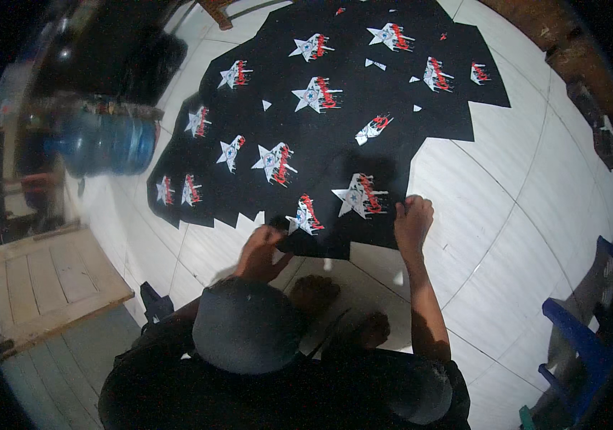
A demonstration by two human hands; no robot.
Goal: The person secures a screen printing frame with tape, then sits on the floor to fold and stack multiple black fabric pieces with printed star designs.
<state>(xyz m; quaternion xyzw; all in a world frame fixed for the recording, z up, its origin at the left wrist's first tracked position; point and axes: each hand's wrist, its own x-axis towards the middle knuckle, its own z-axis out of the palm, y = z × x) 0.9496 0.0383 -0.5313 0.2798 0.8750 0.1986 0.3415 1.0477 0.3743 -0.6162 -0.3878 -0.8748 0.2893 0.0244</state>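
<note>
A large black cloth [335, 143] printed with white stars and red lettering lies spread on the white tiled floor, its edges cut in jagged steps and small pale patches scattered between the prints. My left hand [262, 251] is at its near left edge, fingers curled onto the cloth. My right hand [414, 215] pinches the near right edge beside a large star print. Between my arms, below the cloth, are my bare feet [314, 290], partly shadowed, and a thin dark object [328, 333] I cannot make out.
A large blue water jug [106, 143] lies on its side at the left. A pale wooden panel [49, 279] is at the lower left. Blue plastic furniture [571, 326] stands at the right. A wooden piece [213, 13] is at the top. The tiled floor [507, 236] surrounds the cloth.
</note>
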